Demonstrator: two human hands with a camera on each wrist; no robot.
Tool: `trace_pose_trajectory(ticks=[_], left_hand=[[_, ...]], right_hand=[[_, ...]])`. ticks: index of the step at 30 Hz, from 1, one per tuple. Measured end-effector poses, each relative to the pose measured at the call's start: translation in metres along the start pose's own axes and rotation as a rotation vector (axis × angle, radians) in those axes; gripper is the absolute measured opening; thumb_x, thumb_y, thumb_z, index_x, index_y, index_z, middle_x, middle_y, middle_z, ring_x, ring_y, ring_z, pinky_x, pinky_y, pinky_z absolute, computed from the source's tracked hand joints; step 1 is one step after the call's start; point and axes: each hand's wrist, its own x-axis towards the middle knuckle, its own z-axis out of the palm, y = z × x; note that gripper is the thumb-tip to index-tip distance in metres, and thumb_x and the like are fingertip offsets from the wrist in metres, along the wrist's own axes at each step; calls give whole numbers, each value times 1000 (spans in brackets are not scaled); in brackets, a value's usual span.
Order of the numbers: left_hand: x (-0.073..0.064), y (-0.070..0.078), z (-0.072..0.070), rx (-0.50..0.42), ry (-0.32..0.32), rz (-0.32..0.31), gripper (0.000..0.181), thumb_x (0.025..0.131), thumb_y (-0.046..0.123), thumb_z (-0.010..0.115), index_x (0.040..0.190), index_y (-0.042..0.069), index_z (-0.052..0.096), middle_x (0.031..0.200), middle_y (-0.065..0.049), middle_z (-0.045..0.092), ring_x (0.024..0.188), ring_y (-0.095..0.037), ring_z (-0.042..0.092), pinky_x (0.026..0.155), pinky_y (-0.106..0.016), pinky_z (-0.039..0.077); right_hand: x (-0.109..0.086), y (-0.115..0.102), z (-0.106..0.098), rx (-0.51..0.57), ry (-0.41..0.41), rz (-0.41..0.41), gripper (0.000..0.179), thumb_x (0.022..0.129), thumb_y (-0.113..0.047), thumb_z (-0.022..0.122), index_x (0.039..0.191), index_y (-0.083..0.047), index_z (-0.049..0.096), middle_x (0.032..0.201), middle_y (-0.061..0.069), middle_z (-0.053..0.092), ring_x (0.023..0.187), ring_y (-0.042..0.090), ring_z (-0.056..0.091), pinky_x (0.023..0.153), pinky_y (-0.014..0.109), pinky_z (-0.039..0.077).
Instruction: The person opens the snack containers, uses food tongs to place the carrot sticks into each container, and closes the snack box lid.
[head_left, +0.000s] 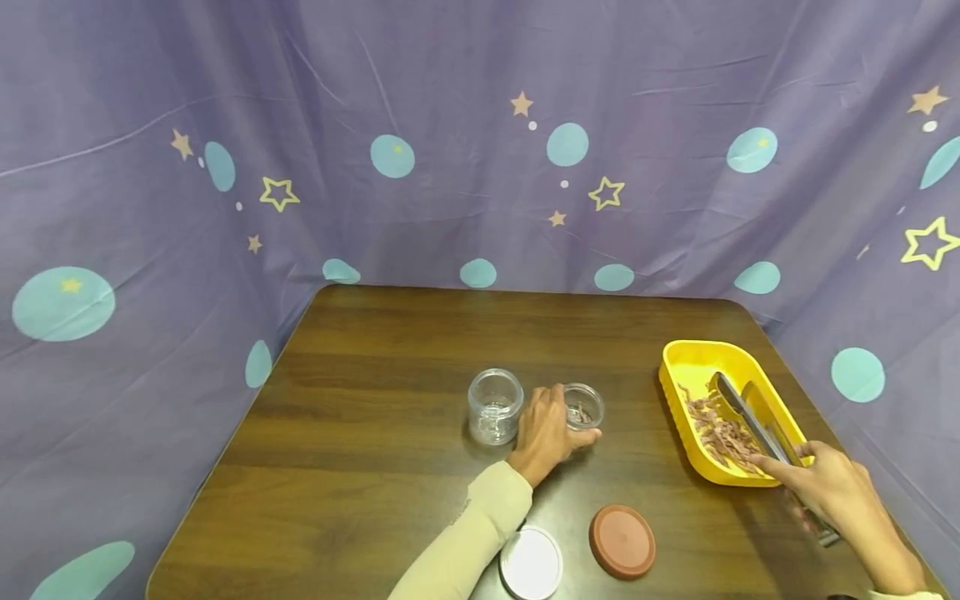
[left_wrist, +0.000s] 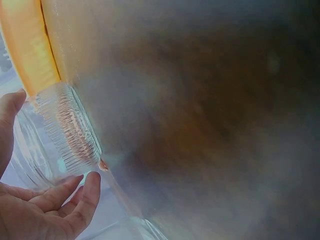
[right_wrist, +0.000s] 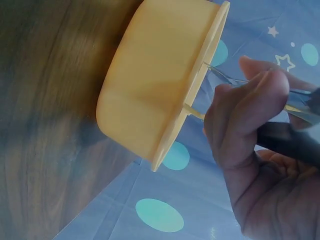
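My left hand (head_left: 543,432) holds a small clear jar (head_left: 584,408), thumb at the near side and fingers at the far side. Brownish shreds lie at the bottom of this jar, and its ribbed wall (left_wrist: 62,132) shows in the left wrist view. To its left stands a larger clear jar (head_left: 495,407), open at the top. With my right hand (head_left: 836,492) I grip metal tongs (head_left: 753,425), whose tips reach into a yellow tray (head_left: 678,429). Brown shredded pieces (head_left: 720,435), which look like shredded meat, lie in the tray.
A white lid (head_left: 531,563) and a reddish-brown lid (head_left: 622,541) lie near the front of the wooden table (head_left: 360,433). The yellow tray stands close to the table's right edge. A purple patterned curtain (head_left: 465,217) hangs behind and beside the table.
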Motion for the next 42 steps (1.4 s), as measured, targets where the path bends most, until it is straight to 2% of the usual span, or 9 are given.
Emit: trace_pose_trajectory(ticks=[7,14,20,25,27,30,33,38,42], left_hand=[[-3,-1,2,5,2,19,83,56,68,72,114,11,53,103,-3,64,99,-17,57,77,-31,52],[1,-1,0,16,7,6,83,56,69,72,113,11,53,103,-4,63,99,-17,57,76,-32,52],[0,-1,-1,-3,-24,-9,83,57,68,72,115,12,52,106,-4,62,102,-17,56,77,-32,52],[1,0,-1,11,-12,-1,83,56,68,72,114,12,52,105,-3,63,102,-17,56,79,-31,52],[2,-1,-1,12,-4,5,83,56,68,72,113,12,52,104,-3,64,101,-17,56,78,-32,52],[3,-1,-2,15,6,8,82,56,68,73,112,12,53,103,-3,63,99,-17,57,77,-32,52],[4,-1,-2,17,7,6,82,55,68,73,112,12,53,103,-3,63,99,-17,57,77,-32,52],[3,0,-2,14,7,4,82,56,69,72,112,12,53,104,-3,63,100,-17,57,77,-32,52],[3,0,-2,13,3,6,81,56,69,72,112,12,53,103,-3,63,100,-17,57,76,-32,52]], right_hand=[[1,2,0,23,-4,31,95,77,-71,49,124,11,38,51,4,59,43,18,58,44,32,49],[5,-1,-2,13,32,15,74,77,-71,50,95,0,49,47,4,57,39,17,56,42,34,48],[7,3,-1,24,14,44,104,74,-73,51,133,9,28,46,5,57,39,18,56,42,35,49],[7,6,-4,18,-30,50,111,75,-71,53,134,16,19,46,6,56,39,19,56,44,35,51],[5,6,-6,-7,-56,42,101,76,-70,53,126,15,31,45,5,56,39,20,57,45,34,51],[2,6,-9,-56,-91,32,81,77,-70,52,98,9,51,43,3,55,38,19,58,45,33,50],[1,6,-10,-87,-121,22,65,77,-68,52,72,-3,51,43,2,55,38,18,58,43,32,49],[1,6,-9,-83,-172,44,72,75,-68,56,83,4,55,43,4,54,38,17,57,42,31,49],[3,4,-8,-77,-179,33,67,76,-63,59,80,4,56,43,4,55,36,17,56,41,30,49]])
